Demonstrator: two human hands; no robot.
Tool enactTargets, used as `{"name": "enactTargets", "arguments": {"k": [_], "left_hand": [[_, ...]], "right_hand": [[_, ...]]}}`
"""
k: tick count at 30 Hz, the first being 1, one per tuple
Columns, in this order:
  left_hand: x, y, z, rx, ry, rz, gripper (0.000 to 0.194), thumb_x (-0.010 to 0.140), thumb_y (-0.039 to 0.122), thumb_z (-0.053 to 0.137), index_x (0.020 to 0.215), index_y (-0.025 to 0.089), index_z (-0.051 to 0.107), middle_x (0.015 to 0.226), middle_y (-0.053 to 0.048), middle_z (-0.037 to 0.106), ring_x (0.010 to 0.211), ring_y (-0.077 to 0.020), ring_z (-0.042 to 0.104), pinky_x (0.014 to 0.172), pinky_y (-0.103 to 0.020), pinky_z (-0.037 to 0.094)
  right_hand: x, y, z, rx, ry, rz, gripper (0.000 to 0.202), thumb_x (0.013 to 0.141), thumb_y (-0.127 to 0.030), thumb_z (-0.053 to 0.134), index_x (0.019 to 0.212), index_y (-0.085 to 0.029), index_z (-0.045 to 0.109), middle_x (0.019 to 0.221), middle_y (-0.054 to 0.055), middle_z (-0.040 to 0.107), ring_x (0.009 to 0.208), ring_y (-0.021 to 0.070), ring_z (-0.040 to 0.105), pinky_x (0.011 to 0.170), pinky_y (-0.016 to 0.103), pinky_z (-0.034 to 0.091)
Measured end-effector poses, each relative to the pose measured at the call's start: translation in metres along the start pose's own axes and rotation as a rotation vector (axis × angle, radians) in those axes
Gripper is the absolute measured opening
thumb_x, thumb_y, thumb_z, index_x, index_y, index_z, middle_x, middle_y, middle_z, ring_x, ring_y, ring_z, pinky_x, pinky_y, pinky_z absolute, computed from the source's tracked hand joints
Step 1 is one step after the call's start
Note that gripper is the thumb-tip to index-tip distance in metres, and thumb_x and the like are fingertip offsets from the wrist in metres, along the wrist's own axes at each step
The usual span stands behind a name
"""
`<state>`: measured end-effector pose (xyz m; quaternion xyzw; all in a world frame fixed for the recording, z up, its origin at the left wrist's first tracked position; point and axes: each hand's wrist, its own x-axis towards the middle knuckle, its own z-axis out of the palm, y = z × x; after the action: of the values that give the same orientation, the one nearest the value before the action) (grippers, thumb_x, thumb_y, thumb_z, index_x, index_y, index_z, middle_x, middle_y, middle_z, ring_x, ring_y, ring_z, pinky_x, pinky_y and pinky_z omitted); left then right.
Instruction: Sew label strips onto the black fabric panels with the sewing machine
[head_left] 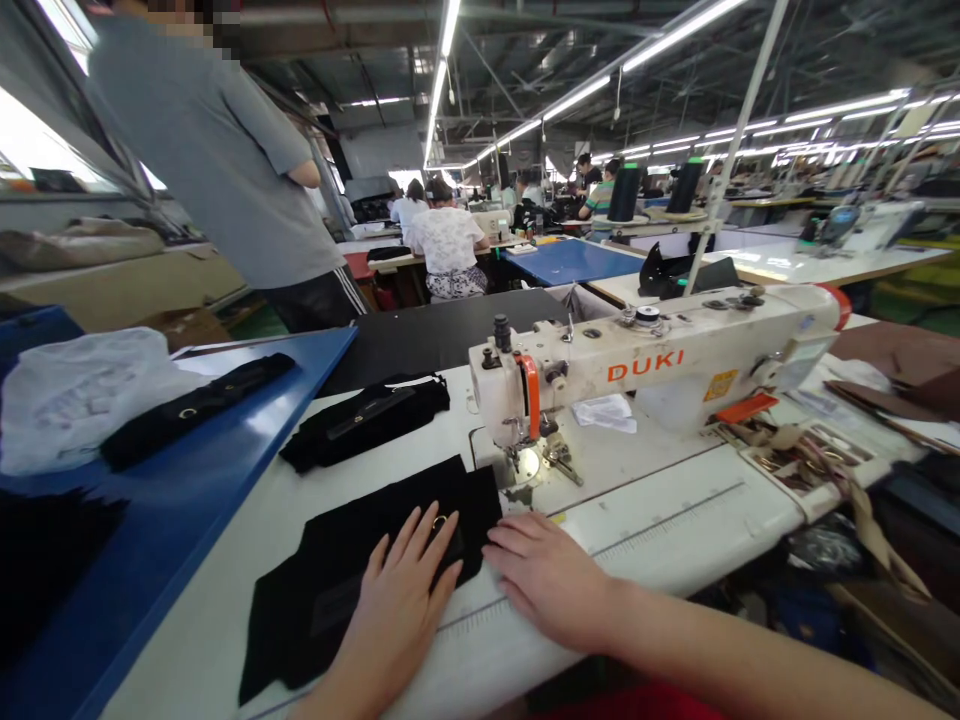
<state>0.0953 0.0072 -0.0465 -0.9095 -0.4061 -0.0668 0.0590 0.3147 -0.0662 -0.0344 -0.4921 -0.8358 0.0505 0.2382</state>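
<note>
The black cloth (pixel 401 500) lies flat on the white table (pixel 637 550), just in front of the sewing machine (pixel 585 375), its far right corner near the needle area. It is matt and deep black, with a stepped outline: the long sides break into notches, and the near left end is cut wide. A smooth, slightly glossier rectangular patch (pixel 334 608) sits on its near left part; a small gold ring (pixel 440 521) shows beside your fingertips.

Your left hand (pixel 405 590) rests palm down on the cloth, its fingers slightly spread—flat rather than gripping. Your right hand (pixel 544 575) lies at the cloth's right edge, fingers close together; whether they pinch that edge, you cannot tell from this view.

Beyond the cloth lies a folded black bundle (pixel 367 415)—dark like the cloth—and, to the left, a blue table (pixel 176 520).
</note>
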Motion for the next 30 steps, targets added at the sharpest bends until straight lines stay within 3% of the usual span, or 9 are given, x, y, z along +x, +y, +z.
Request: {"name": "enactTargets", "arguments": {"k": [7,11,14,17,20,23,30], "left_hand": [[0.029,0.018,-0.002,-0.009,0.084,0.057,0.047,0.096,0.034,0.032,0.139,0.021,0.048,0.147,-0.009,0.043,0.135,-0.0274,0.039,0.104,-0.051,0.038],[0.040,0.025,0.004,0.000,0.079,0.104,0.047,0.096,0.033,0.032,0.137,0.019,0.050,0.144,-0.009,0.048,0.133,-0.0284,0.043,0.101,-0.051,0.042],[0.042,0.023,0.012,0.020,0.105,0.121,0.048,0.095,0.035,0.033,0.137,0.019,0.050,0.144,-0.009,0.048,0.132,-0.0296,0.043,0.101,-0.052,0.041],[0.043,0.021,0.017,0.008,0.129,0.126,0.049,0.094,0.037,0.035,0.138,0.021,0.049,0.143,-0.009,0.048,0.133,-0.0297,0.042,0.102,-0.051,0.040],[0.046,0.023,0.017,-0.023,0.116,0.120,0.050,0.093,0.037,0.036,0.139,0.022,0.048,0.143,-0.009,0.048,0.134,-0.0293,0.041,0.104,-0.051,0.038],[0.048,0.025,0.016,-0.040,0.097,0.104,0.051,0.093,0.037,0.035,0.140,0.022,0.048,0.143,-0.009,0.048,0.135,-0.0287,0.040,0.105,-0.050,0.037],[0.049,0.024,0.016,-0.057,0.063,0.081,0.052,0.092,0.038,0.035,0.140,0.021,0.047,0.145,-0.008,0.046,0.136,-0.0293,0.038,0.105,-0.051,0.036]], "right_hand": [[-0.003,0.003,0.001,-0.118,-0.024,-0.028,0.026,0.094,-0.027,0.052,0.114,-0.013,0.059,0.121,0.010,0.061,0.116,0.0233,0.049,0.104,0.037,0.037],[-0.006,0.023,-0.015,-0.106,-0.031,-0.017,0.019,0.094,-0.024,0.052,0.106,-0.014,0.063,0.109,0.008,0.065,0.105,0.0212,0.055,0.098,0.034,0.041],[-0.014,0.066,-0.044,-0.157,0.009,0.145,0.019,0.094,-0.018,0.049,0.102,-0.016,0.066,0.099,0.007,0.067,0.095,0.0192,0.059,0.090,0.032,0.044],[-0.023,0.117,-0.076,-0.308,0.062,0.493,0.020,0.093,-0.015,0.049,0.101,-0.017,0.068,0.101,0.007,0.066,0.095,0.0189,0.059,0.083,0.028,0.044],[-0.028,0.152,-0.094,-0.421,-0.007,0.713,0.017,0.093,-0.020,0.053,0.097,-0.017,0.069,0.102,0.009,0.066,0.097,0.0206,0.059,0.077,0.026,0.044],[-0.029,0.164,-0.094,-0.449,-0.045,0.754,0.018,0.093,-0.018,0.052,0.089,-0.014,0.070,0.096,0.010,0.066,0.091,0.0208,0.060,0.073,0.025,0.043],[-0.029,0.167,-0.086,-0.473,-0.045,0.782,0.020,0.093,-0.017,0.050,0.087,-0.015,0.069,0.096,0.011,0.067,0.092,0.0207,0.060,0.072,0.025,0.041]]}}
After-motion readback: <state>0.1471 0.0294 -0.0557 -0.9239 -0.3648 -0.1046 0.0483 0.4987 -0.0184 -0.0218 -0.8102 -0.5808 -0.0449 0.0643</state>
